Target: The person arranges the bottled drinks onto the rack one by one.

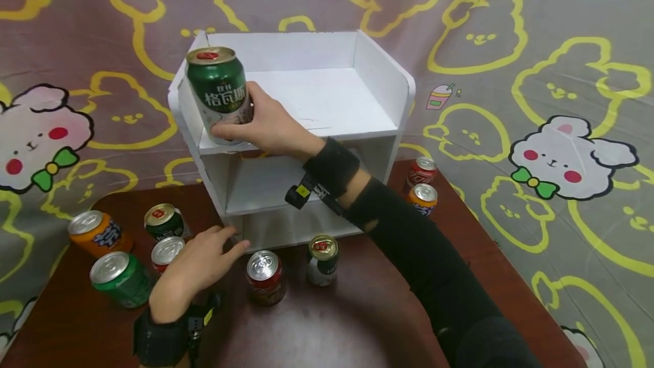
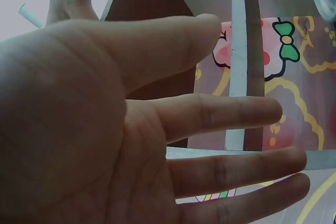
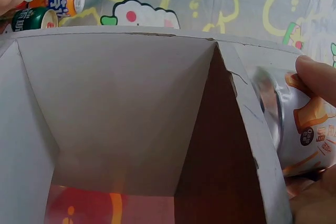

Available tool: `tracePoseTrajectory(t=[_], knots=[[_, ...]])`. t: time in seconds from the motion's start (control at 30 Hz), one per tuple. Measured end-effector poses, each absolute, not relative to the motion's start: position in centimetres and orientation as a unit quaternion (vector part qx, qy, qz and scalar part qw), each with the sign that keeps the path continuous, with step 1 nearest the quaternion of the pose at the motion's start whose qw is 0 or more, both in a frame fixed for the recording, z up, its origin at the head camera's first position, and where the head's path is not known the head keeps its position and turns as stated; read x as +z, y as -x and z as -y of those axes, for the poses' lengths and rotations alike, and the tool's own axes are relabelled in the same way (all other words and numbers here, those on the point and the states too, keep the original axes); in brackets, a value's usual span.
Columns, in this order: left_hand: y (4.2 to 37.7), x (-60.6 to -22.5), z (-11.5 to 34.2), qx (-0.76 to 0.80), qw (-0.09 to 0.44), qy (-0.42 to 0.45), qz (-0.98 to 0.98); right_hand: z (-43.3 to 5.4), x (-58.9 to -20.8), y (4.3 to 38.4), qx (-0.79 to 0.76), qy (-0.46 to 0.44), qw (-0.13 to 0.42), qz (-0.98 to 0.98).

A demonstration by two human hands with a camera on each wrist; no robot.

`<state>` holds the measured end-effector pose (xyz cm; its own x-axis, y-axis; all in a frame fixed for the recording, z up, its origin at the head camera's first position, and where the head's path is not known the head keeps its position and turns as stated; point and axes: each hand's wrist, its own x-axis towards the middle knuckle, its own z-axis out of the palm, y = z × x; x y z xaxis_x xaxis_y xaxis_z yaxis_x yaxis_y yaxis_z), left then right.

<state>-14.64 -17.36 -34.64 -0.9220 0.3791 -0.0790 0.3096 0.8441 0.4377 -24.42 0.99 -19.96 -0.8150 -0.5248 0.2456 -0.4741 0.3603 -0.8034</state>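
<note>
My right hand (image 1: 276, 121) grips a green and white drink can (image 1: 218, 87) upright at the left end of the white shelf's (image 1: 317, 95) top level. Its thumb and fingers wrap the can's lower half. In the right wrist view the can's white side (image 3: 304, 129) shows beside the shelf edge. Relaxed and holding nothing, my left hand (image 1: 196, 263) hovers at the shelf's lower left corner, over a red can (image 1: 167, 251) that it partly covers. The left wrist view shows its fingers (image 2: 220, 114) spread and straight.
Left on the brown table (image 1: 327, 334) stand an orange can (image 1: 102, 233), a light green can (image 1: 122, 280) and a dark green can (image 1: 164, 221). A dark red can (image 1: 265, 278) and a green-white can (image 1: 323, 260) stand before the shelf. Red (image 1: 422, 172) and orange (image 1: 423, 199) cans stand right.
</note>
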Motion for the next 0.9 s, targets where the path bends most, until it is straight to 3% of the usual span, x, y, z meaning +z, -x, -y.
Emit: tracePoseTrajectory(t=[0.9], knots=[[14.7,-34.6,17.3,0.216,0.079,-0.179,-0.957,1.1,-19.9,23.6,-0.414,0.238,-0.082,-0.875]])
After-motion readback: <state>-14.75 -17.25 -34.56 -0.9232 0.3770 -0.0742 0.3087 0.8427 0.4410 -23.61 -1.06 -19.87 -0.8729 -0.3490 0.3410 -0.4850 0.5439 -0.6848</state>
